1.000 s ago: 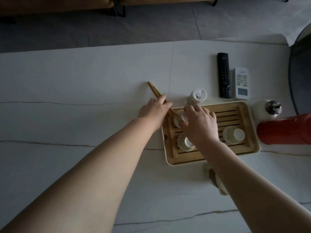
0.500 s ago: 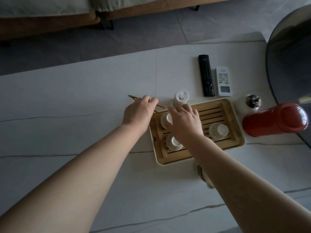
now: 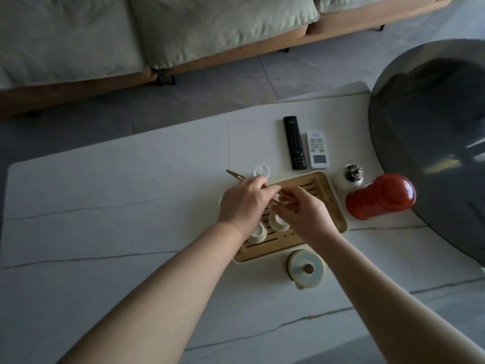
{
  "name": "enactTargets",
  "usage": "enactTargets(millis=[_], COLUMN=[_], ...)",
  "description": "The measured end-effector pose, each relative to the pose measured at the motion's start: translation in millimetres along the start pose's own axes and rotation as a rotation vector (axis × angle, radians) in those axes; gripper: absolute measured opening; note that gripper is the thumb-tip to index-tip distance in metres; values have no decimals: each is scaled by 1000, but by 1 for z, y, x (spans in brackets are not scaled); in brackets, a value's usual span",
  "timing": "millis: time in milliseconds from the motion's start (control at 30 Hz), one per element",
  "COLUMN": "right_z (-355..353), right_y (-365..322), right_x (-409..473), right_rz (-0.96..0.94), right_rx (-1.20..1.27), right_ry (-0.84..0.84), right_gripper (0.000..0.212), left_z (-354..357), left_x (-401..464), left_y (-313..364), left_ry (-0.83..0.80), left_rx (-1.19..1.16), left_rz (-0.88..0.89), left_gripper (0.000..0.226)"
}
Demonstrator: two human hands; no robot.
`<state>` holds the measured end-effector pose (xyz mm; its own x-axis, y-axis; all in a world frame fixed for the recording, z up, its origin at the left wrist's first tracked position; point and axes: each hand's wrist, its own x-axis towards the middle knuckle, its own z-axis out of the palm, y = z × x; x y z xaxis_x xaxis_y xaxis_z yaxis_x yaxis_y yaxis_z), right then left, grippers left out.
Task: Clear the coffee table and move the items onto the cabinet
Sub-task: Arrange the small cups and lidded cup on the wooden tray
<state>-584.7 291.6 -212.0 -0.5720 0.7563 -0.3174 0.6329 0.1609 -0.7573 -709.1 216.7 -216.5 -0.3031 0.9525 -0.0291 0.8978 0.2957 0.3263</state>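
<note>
A bamboo tea tray (image 3: 332,203) lies on the white marble coffee table (image 3: 105,206), with small white cups (image 3: 258,233) upside down on its slats. My left hand (image 3: 244,203) grips wooden tongs (image 3: 235,175) over the tray's left end; their far tips stick out past my fingers. My right hand (image 3: 301,214) hovers over the tray's middle, its fingers loosely curled near the tongs' near end; I cannot tell whether they touch it. A white lidded jar (image 3: 261,171) stands just behind the tray.
A black remote (image 3: 294,141) and a white remote (image 3: 317,149) lie behind the tray. A white pot with a dark lid (image 3: 350,177) and a red canister (image 3: 380,197) sit to its right, a round lidded pot (image 3: 305,269) in front. A grey round table (image 3: 433,132) rises at right; a sofa (image 3: 183,30) beyond.
My left hand brought the tongs from the table beside the tray over the tray's left end. My right hand let go of a cup and moved up toward the tongs. The view tilted up.
</note>
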Motion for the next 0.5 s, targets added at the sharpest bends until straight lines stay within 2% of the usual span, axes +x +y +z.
enactTargets(millis=[100, 267, 367, 500], right_z=[-12, -29, -40, -44], right_y=[11, 41, 65, 88], right_x=[-7, -5, -4, -9], right_rz=[-26, 104, 259, 412], right_rx=[-20, -112, -102, 22], right_ry=[112, 267, 370, 384], right_gripper=[27, 26, 28, 24], left_z=[2, 26, 42, 61], left_x=[10, 14, 1, -26], left_y=[19, 41, 43, 43], left_ry=[-11, -3, -51, -135], left_rx=[-44, -71, -122, -152], left_rz=[15, 43, 34, 52], left_gripper=[43, 69, 61, 51])
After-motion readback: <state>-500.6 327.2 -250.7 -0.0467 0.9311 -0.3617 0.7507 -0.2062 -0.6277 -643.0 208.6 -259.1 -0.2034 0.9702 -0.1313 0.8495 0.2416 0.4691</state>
